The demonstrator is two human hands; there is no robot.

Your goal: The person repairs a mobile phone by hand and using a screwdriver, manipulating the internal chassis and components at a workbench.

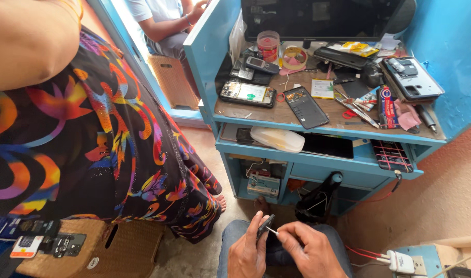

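Left hand (248,252): mine, low over my lap, fingers clamped round a small dark phone (264,227) held on edge, long axis running toward 1 o'clock. Right hand (310,252): pinched together on a thin white pin tool (272,230), tip pointing to 9 o'clock and touching the phone's side; this hand is the nearer to that edge. At 12 o'clock: blue counter (318,131) carrying an opened phone (247,93), a back cover (305,106), tweezers (355,110).
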